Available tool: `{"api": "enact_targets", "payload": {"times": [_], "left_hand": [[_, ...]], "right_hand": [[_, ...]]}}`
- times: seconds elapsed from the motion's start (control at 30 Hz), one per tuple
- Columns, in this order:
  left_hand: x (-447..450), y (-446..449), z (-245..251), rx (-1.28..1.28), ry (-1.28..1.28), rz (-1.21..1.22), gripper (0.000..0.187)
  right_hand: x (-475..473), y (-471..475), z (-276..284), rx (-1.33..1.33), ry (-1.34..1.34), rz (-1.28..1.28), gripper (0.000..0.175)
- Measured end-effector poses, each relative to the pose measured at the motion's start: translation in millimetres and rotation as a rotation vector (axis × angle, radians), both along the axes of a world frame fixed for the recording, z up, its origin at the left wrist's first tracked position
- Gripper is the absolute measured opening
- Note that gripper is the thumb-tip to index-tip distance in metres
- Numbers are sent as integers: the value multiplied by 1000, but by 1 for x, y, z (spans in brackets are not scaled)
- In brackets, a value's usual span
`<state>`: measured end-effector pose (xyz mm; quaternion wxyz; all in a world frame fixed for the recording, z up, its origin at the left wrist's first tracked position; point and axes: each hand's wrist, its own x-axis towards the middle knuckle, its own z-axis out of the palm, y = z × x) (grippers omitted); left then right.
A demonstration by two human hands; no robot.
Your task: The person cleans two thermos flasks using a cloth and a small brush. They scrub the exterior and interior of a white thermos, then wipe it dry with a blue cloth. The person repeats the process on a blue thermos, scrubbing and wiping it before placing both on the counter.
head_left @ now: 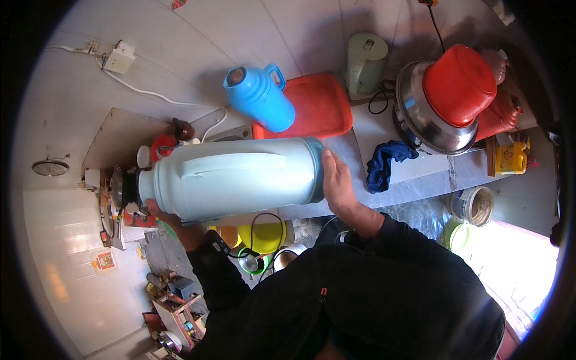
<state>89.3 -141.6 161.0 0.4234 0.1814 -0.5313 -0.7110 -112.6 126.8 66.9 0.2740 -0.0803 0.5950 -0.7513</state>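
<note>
A large pale mint thermos flask (238, 180) lies almost level in the air before me, its neck to the left and its teal base to the right. My right hand (338, 184) supports the base end, thumb on top. Under the neck end is my left hand (177, 225), its fingers partly hidden by the flask. The flask's long moulded handle faces up. Behind it, a bright blue thermos jug (263, 99) with a brown stopper stands by a red plastic tray (315, 105) on the counter.
On the counter (330, 207) are a dark blue cloth (389, 164), a pale green electric kettle (366, 63) and a steel pot (414, 108) under a red basin (461, 85). A yellow jerrycan (511, 158) stands at the right. Below are a yellow basin (261, 236) and a plastic bucket (474, 204).
</note>
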Motion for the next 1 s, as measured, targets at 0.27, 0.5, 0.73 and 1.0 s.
{"api": "enact_targets", "payload": {"times": [0.27, 0.5, 0.73, 1.0], "left_hand": [[4, 35, 20, -57, -234, 181, 102], [-9, 1, 4, -8, -82, 85, 98], [2, 1, -5, -15, -32, 187, 101], [7, -9, -3, -146, -28, -26, 106]], "right_hand": [[-8, -5, -26, 151, -516, 70, 54], [-14, 9, 9, -81, -351, 118, 77], [8, 4, 15, -58, 192, -29, 49], [6, 0, 2, 88, -169, -63, 62]]}}
